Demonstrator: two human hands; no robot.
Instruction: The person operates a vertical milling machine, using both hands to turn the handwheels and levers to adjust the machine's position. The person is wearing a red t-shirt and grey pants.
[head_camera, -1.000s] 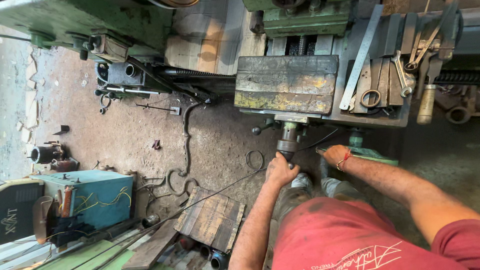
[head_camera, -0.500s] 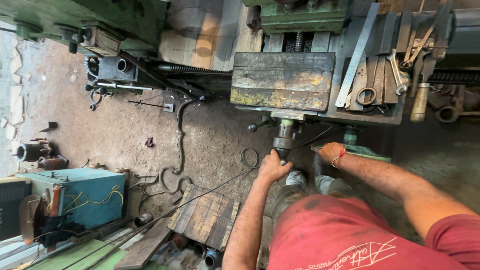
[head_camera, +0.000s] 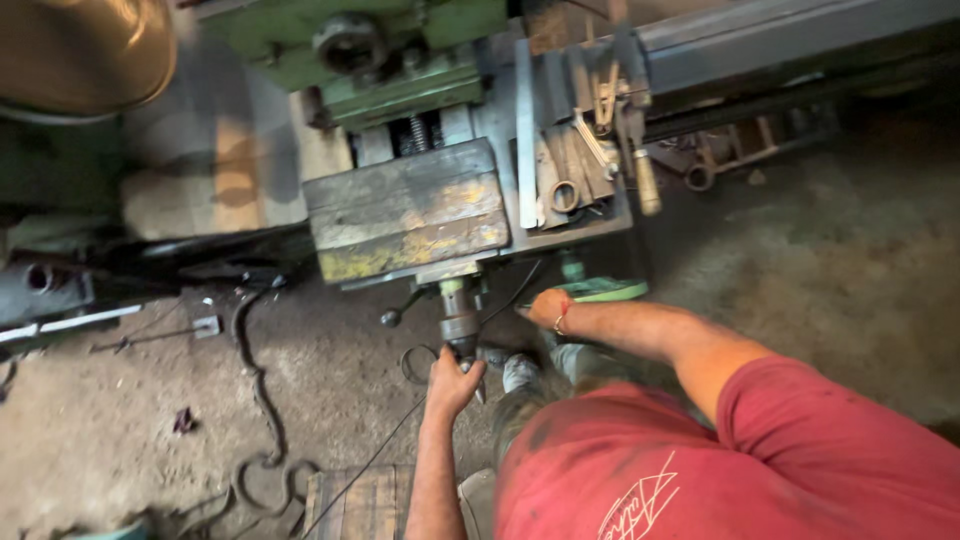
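Left hand (head_camera: 452, 382) clamped on grey steel crank handle (head_camera: 459, 325) under yellowed machine block (head_camera: 405, 212); looks stiff, heavy, oily; right hand (head_camera: 548, 308) grip unclear

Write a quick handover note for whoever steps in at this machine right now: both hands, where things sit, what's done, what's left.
Left hand: wrapped around the metal crank handle under the machine's worn yellow-grey block.
Right hand: resting by the green part just right of the handle; whether it grips anything is unclear.
Loose wrenches lie on the machine's tray. A dark cable snakes across the dirt floor.
Done: handle grasped. Left: cannot be judged from this view.
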